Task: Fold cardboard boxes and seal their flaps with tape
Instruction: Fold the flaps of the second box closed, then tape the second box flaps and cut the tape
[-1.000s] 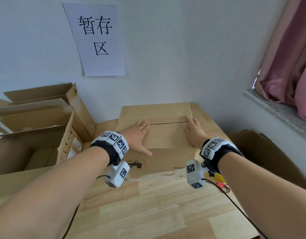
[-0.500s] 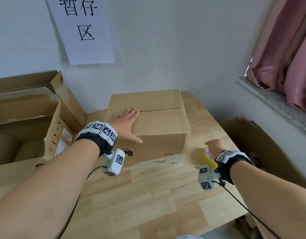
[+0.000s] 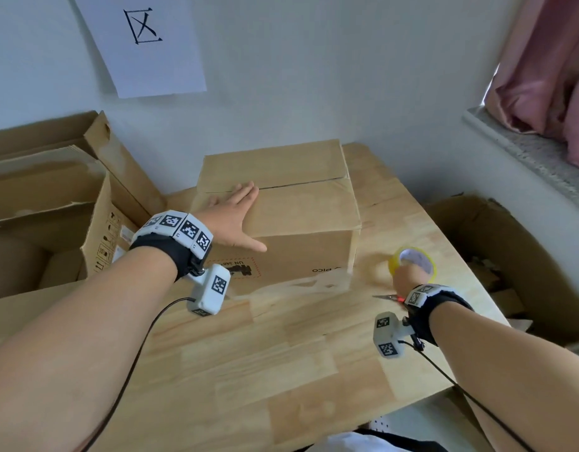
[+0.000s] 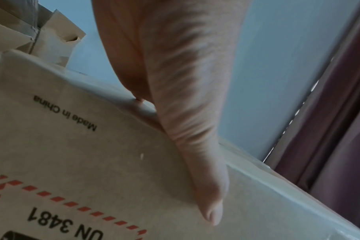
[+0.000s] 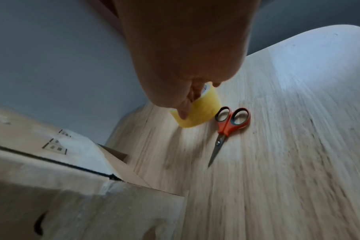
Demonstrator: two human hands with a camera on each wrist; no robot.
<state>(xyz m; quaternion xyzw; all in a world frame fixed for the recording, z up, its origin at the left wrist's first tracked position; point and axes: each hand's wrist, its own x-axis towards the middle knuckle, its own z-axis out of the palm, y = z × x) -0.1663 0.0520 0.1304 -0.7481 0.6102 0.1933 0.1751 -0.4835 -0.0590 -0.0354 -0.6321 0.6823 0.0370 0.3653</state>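
A closed cardboard box [image 3: 301, 207] stands at the back of the wooden table [image 3: 281, 370], its two top flaps meeting in a seam. My left hand [image 3: 231, 216] lies flat on the near flap at the box's left, thumb [image 4: 203, 178] stretched along the box's front top edge. To the right of the box, my right hand [image 3: 408, 275] grips a yellow roll of tape [image 3: 415, 259], fingers curled round its rim [image 5: 197, 112]. Whether the roll touches the table I cannot tell. Orange-handled scissors [image 5: 229, 123] lie on the table beside the roll.
Open cardboard boxes [image 3: 46, 203] crowd the table's left side. Another open box [image 3: 496, 256] sits below the table's right edge. A stone window sill [image 3: 526, 158] and pink curtain [image 3: 549, 60] are at the right. The wall is close behind the box.
My right hand left the box top, dropped to the table right of the box and took hold of the tape roll. The left hand stayed on the flap.
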